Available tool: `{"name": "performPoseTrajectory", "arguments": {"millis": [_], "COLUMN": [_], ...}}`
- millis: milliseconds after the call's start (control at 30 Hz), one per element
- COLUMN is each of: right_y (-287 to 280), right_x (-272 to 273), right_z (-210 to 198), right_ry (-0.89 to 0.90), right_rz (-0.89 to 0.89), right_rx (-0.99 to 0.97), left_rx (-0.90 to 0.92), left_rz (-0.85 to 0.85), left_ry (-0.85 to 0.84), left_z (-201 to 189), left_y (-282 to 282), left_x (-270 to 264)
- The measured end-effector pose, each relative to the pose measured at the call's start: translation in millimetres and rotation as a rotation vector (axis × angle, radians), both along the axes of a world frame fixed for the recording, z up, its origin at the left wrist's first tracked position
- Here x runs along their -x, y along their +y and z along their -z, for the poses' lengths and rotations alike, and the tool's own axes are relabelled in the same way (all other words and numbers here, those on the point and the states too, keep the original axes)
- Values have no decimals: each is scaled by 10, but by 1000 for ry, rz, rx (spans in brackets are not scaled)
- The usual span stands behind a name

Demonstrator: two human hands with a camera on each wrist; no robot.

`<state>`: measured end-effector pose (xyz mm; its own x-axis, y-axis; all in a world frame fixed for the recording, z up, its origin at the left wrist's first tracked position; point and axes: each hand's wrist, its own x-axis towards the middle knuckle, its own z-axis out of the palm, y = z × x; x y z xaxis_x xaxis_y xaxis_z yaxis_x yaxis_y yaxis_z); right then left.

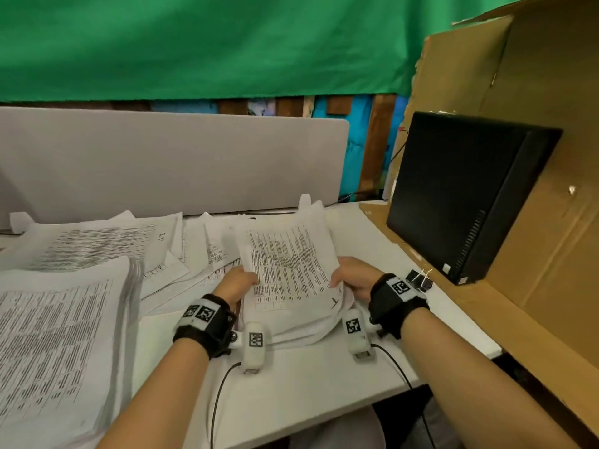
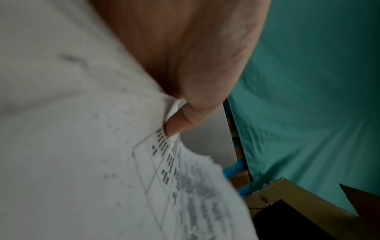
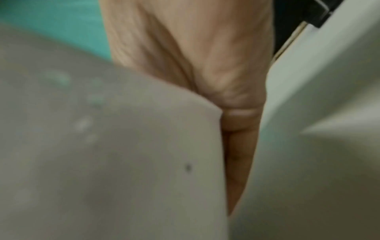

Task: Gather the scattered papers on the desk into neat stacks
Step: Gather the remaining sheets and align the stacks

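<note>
Desk (image 1: 308, 384), hands' fingers seemingly behind papers (image 1: 291, 270)

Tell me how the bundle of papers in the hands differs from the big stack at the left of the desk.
The held bundle is lifted and tilted, gripped by the left hand and right hand; the left stack lies flat on the desk, untouched. The bundle bends and sags; the stack looks thicker and squarer. Both show printed tables.

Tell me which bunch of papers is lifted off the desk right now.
The bundle held between the left hand and right hand. The thick stack at left and the loose sheets behind lie flat.
</note>
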<state>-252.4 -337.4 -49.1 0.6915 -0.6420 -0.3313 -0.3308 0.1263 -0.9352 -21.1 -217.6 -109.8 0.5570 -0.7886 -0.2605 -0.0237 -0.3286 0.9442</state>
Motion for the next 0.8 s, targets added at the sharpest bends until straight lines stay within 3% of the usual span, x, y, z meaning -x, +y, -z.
{"name": "performPoseTrajectory", "arguments": {"millis": [67,167,233,367,500,567,667,800], "right_y": [-8,-11,9,167,309,373,413,478], "right_x": [75,263,351,381,327,340,429,383], "right_z": [-107,-297,-419,-731,-999,-1070,-1152,-1352], "right_ry": [-67,-208,-283,-369,-451,-537,-678,-694], "right_rz": [-18,-80,-108,2,93,81,90,97], "right_rx": [22,20,14,253,476,498,347,349], "left_rx": [80,351,527,642,801,846,846,753], "left_rz": [-16,-49,-99,-180,-100,-95,-127,35], "left_ry": [86,260,138,-375,-559,-587,-471,-387], "left_z": [-41,-455,-721,-1231,-1630,-1751,-1818,-1912], "left_y": [57,284,339,401,470,545,638,633], "left_x": [29,319,423,599,928,929,729,664]}}
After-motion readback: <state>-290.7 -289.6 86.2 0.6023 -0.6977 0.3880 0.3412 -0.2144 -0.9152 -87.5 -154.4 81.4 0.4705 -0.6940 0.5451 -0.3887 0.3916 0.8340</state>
